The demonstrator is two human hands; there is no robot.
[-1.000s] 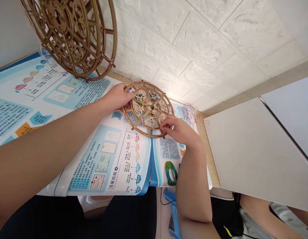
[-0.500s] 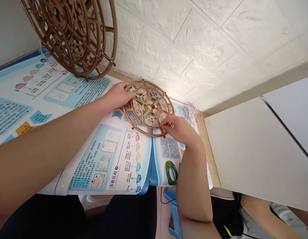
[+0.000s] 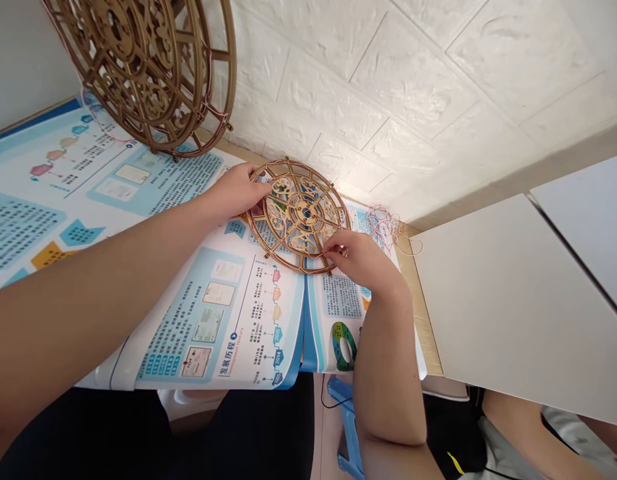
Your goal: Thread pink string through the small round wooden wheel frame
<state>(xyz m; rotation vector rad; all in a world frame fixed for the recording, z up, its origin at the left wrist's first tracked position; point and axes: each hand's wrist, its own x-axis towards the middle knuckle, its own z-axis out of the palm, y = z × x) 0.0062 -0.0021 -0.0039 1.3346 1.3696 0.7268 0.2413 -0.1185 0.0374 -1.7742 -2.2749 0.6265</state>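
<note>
- In the head view, a round openwork wooden wheel (image 3: 299, 215) is held flat above a printed poster (image 3: 223, 320), and thin copper-coloured thread is wound along its rim.
- The left hand (image 3: 234, 192) is closed on the left edge of the wheel, and the rim is gripped with the fingers laid over it.
- The right hand (image 3: 353, 259) is placed at the lower edge of the wheel, and the rim is pinched by the fingertips (image 3: 329, 245); whether a thread is also pinched cannot be told.
- The wheel is thus located between both hands, and it is touched by each of them.
- A larger assembled wooden drum (image 3: 148, 70) is seen at upper left, just above the poster.
- A loose tangle of pink and white thread (image 3: 383, 230) is lying just beside the wheel, at the poster's far corner.
- A white brick-textured wall panel (image 3: 368, 87) is seen behind the table edge (image 3: 418, 313).
- A white board (image 3: 518, 307) is seen at right.
</note>
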